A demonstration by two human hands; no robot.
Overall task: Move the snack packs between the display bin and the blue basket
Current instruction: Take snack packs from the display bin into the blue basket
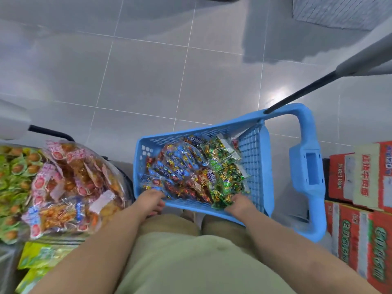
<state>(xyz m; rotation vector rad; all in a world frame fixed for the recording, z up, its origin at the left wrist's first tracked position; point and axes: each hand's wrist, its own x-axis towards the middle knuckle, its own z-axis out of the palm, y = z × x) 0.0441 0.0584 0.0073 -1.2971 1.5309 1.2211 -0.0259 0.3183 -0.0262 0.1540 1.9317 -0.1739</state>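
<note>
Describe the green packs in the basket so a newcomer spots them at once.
Start at the blue basket in the middle of the view. Inside, follow its right side down to the right hand. The green packs there glitter green and gold; their neighbours to the left are red and blue.

Bright, even overhead light. Hot glare on floor tiles just beyond the blue basket; soft shadows farther past. Fisheye-bent edges, slight overall blur.
</note>
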